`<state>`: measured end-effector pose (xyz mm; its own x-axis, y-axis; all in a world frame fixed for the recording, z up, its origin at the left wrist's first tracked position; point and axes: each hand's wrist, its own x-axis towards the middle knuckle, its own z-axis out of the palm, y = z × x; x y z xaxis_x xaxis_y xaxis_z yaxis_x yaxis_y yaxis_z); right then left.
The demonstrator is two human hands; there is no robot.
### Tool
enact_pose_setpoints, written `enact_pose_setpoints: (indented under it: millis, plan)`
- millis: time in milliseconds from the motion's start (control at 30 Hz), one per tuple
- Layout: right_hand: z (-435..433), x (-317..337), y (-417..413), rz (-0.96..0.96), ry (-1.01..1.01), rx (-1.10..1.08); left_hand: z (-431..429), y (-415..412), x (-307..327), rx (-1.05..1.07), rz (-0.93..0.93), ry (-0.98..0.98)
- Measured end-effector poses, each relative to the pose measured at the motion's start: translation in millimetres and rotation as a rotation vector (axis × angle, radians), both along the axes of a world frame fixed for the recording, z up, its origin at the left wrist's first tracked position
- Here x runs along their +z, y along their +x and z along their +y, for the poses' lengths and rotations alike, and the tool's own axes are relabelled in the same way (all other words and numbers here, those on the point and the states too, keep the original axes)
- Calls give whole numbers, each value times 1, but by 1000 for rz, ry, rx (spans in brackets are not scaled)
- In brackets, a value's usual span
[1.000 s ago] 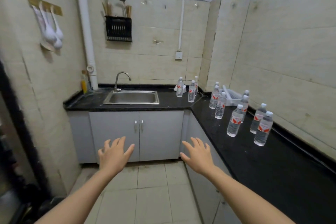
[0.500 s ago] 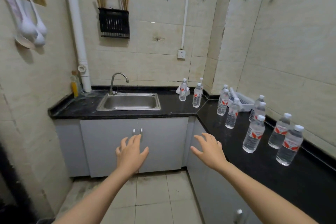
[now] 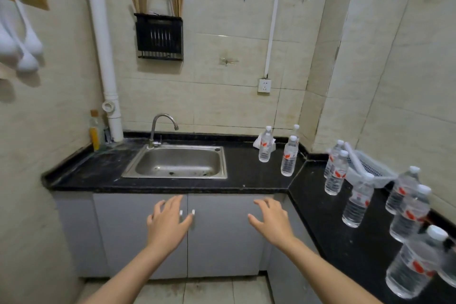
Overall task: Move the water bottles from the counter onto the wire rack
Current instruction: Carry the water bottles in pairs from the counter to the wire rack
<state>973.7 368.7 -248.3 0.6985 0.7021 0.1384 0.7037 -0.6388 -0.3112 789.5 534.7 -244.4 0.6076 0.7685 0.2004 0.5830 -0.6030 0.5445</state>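
Several clear water bottles with red-and-white labels stand upright on the black L-shaped counter (image 3: 249,177). One bottle (image 3: 265,144) and another bottle (image 3: 289,156) stand near the back corner, with a third partly hidden behind them. More stand along the right arm, among them a bottle (image 3: 336,173), a bottle (image 3: 357,201) and the nearest bottle (image 3: 412,264). My left hand (image 3: 167,223) and my right hand (image 3: 270,221) are held out, fingers spread, in front of the grey cabinet doors, holding nothing. I see no wire rack.
A steel sink (image 3: 176,161) with a tap is set into the counter's left part. A white plastic basket (image 3: 367,168) sits against the right wall behind the bottles. A black utensil holder (image 3: 159,36) and white ladles (image 3: 22,39) hang on the walls. An oil bottle (image 3: 95,134) stands by the pipe.
The view has closed in on the counter, so the sink and bottles look larger. Both hands stay spread and empty, now level with the cabinet handles.
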Motion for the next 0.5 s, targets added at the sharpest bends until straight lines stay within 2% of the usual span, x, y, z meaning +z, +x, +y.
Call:
enact_pose_setpoints:
  millis: [267,500]
  plan:
    - [64,-22,78,38,5,-80,75,99,-20,-50,24,-71]
    - [121,-19,164,24,-8,-251,150,226,-26,-237,10,-109]
